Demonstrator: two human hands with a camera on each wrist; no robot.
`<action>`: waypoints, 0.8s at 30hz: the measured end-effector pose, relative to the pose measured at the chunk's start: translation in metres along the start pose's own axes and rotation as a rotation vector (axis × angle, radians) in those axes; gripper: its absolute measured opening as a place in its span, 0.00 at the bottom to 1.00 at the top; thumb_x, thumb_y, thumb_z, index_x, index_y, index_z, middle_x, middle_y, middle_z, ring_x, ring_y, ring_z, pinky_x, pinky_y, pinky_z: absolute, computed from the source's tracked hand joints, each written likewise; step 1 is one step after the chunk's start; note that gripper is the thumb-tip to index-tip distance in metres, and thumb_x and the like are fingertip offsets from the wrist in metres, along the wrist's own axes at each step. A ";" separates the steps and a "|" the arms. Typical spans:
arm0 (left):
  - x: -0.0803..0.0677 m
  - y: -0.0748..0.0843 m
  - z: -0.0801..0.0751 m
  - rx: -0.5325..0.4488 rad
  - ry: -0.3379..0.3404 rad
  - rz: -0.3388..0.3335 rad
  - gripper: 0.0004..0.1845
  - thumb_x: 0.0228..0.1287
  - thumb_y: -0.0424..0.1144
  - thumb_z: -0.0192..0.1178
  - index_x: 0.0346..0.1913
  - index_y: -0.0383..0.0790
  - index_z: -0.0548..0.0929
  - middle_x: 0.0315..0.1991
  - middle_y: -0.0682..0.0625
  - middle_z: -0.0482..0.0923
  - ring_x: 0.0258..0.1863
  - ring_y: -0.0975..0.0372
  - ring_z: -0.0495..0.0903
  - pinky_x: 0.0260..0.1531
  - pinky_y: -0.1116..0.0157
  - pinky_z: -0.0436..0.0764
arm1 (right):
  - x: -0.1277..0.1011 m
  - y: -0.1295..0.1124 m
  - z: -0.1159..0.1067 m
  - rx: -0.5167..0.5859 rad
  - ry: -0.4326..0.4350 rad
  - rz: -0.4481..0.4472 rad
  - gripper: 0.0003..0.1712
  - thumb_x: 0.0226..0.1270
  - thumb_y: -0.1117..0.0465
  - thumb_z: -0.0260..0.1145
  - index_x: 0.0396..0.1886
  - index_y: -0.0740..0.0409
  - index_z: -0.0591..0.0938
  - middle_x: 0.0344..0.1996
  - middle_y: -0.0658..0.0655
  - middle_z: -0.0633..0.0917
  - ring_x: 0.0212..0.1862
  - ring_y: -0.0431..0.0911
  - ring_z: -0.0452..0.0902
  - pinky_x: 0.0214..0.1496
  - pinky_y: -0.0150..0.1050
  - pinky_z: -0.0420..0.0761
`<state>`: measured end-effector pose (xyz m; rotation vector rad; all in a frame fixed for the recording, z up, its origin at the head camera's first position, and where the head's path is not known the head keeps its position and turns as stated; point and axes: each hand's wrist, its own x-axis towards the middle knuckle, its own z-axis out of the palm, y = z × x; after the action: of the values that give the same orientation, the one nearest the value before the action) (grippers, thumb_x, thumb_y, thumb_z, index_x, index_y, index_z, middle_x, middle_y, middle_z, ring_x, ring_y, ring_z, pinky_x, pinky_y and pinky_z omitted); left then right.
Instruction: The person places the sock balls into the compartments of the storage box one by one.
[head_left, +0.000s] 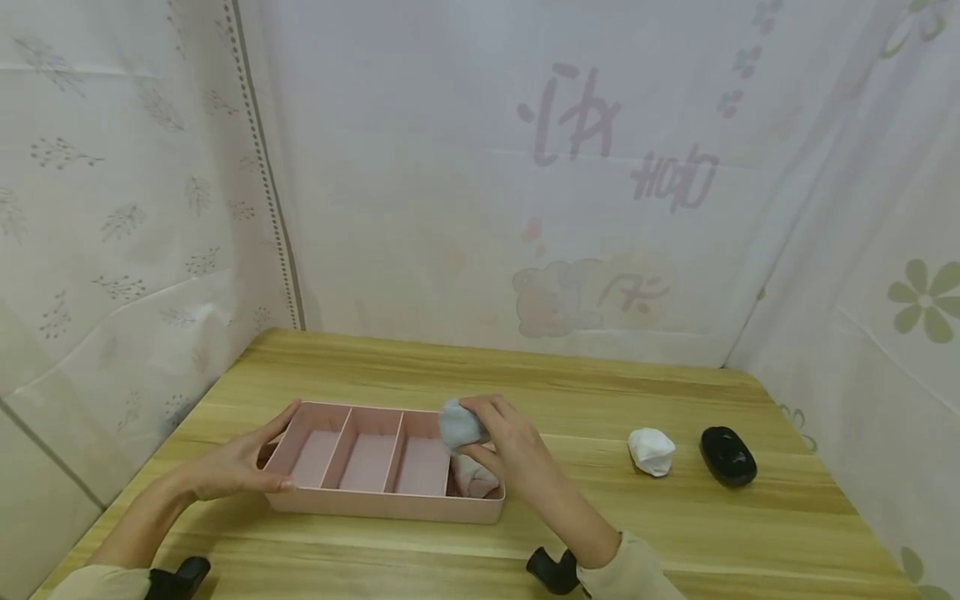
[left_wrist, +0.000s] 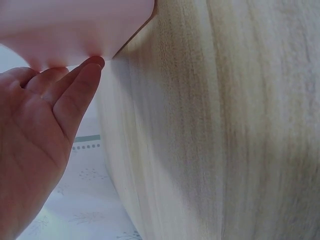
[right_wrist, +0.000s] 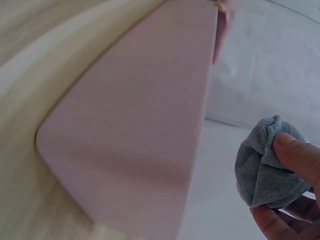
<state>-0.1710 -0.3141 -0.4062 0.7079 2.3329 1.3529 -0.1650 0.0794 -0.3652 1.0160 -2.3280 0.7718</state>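
A pink box (head_left: 390,503) with several compartments lies on the table. My left hand (head_left: 228,467) holds its left end, thumb at the front corner and fingers at the back one; the left wrist view shows fingertips (left_wrist: 92,62) against the box wall (left_wrist: 80,30). Over the right part of the box, my right hand (head_left: 517,442) pinches a rolled-up grey cloth (head_left: 459,427) between thumb and fingers. The right wrist view shows this cloth (right_wrist: 267,165) above the rim. A pale pinkish cloth roll (head_left: 474,477) lies in the rightmost compartment, partly hidden by the right hand.
To the right on the wooden table (head_left: 585,500) lie a white cloth bundle (head_left: 652,452) and a black rounded object (head_left: 728,457). Patterned curtains (head_left: 420,208) hang behind and at both sides. Each wrist wears a black strap mount (head_left: 553,570).
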 end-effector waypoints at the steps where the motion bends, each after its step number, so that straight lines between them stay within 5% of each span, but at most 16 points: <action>1: 0.000 -0.001 0.000 -0.005 -0.002 0.003 0.55 0.57 0.31 0.62 0.72 0.32 0.29 0.68 0.20 0.35 0.53 0.76 0.68 0.43 0.72 0.75 | 0.001 -0.002 0.004 0.003 -0.011 -0.001 0.31 0.44 0.65 0.76 0.51 0.61 0.75 0.45 0.59 0.80 0.44 0.49 0.80 0.41 0.37 0.81; 12: 0.000 -0.003 0.000 -0.056 -0.018 0.011 0.55 0.58 0.29 0.62 0.72 0.33 0.27 0.68 0.20 0.33 0.53 0.78 0.67 0.44 0.71 0.76 | 0.008 -0.018 0.034 -0.031 -0.107 -0.003 0.29 0.49 0.61 0.75 0.53 0.58 0.76 0.45 0.57 0.80 0.45 0.47 0.80 0.43 0.35 0.80; 24: 0.000 -0.003 0.001 -0.042 -0.019 0.030 0.55 0.59 0.30 0.61 0.71 0.32 0.27 0.67 0.18 0.34 0.53 0.76 0.69 0.43 0.70 0.76 | 0.008 -0.022 0.054 -0.257 -0.192 -0.006 0.28 0.50 0.52 0.74 0.51 0.53 0.77 0.45 0.51 0.81 0.43 0.44 0.78 0.44 0.34 0.77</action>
<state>-0.1711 -0.3149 -0.4092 0.7424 2.2809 1.3981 -0.1637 0.0274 -0.3930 1.0184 -2.5036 0.3719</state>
